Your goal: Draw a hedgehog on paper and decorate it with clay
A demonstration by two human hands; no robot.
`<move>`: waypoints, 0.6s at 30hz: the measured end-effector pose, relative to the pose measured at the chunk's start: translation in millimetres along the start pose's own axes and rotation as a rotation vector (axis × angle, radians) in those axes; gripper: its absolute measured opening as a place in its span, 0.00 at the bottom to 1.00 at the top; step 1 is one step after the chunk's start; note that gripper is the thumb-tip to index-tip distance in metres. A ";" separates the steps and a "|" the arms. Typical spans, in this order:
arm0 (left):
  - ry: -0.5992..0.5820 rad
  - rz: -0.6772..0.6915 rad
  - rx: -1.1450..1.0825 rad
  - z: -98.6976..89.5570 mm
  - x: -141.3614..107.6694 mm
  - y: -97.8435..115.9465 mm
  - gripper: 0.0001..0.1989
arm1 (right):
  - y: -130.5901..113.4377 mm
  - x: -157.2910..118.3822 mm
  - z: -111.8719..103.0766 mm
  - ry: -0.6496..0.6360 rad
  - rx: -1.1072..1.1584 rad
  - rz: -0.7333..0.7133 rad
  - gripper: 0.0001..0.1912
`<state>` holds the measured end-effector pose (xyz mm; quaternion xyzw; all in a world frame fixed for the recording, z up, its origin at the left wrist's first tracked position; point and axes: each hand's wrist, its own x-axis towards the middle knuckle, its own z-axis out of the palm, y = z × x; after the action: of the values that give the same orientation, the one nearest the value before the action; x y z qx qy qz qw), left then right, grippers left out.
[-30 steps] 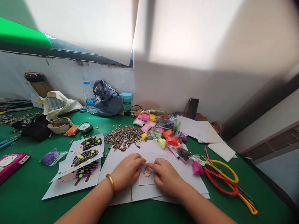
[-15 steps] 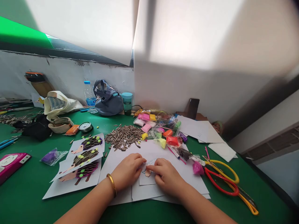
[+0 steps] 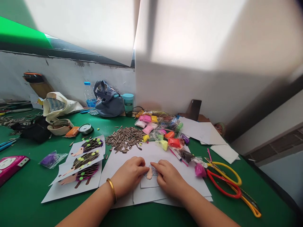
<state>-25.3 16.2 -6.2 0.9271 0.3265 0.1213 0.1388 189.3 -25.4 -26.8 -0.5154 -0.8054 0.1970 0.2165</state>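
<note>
On a small sheet of white paper (image 3: 146,184) with a blue line drawing lies a flattened piece of pale peach modelling clay (image 3: 149,174). My left hand (image 3: 131,173), with a gold bangle at its wrist, comes in from the left. Its fingers are curled, and the thumb tip meets the clay's left edge; whether anything is pinched under the fingers is hidden. On the other side, my right hand (image 3: 169,176) stretches its index finger towards the clay's upper end, thumb apart below. Both hands rest over the paper and cover part of the drawing.
Beyond the hands lie a heap of sunflower seeds (image 3: 126,138) and bagged coloured clay (image 3: 174,142). Finished hedgehog pictures (image 3: 86,159) overlap at left. Scissors (image 3: 224,179) lie at right. A bottle (image 3: 89,96), a blue bag (image 3: 109,104) and a cup (image 3: 128,104) stand by the wall.
The clay looks longer, reaching further up the paper. My right index finger has moved up off its middle, and my left thumb has come closer to its edge.
</note>
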 end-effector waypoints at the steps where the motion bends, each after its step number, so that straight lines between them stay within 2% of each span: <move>1: -0.008 0.002 0.017 -0.8 -0.4 1.1 0.11 | 0.0 0.1 -0.2 -0.002 -0.001 0.001 0.29; 10: -0.008 -0.023 0.021 -0.5 -0.4 3.4 0.13 | 0.5 -0.2 -0.2 -0.042 -0.037 -0.031 0.27; 18: -0.002 -0.010 0.047 -1.0 0.0 6.2 0.12 | 2.7 -2.6 -0.4 -0.024 -0.067 -0.078 0.24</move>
<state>-22.1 11.8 -3.2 0.9285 0.3339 0.1117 0.1180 192.4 -26.7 -28.3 -0.4881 -0.8335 0.1679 0.1969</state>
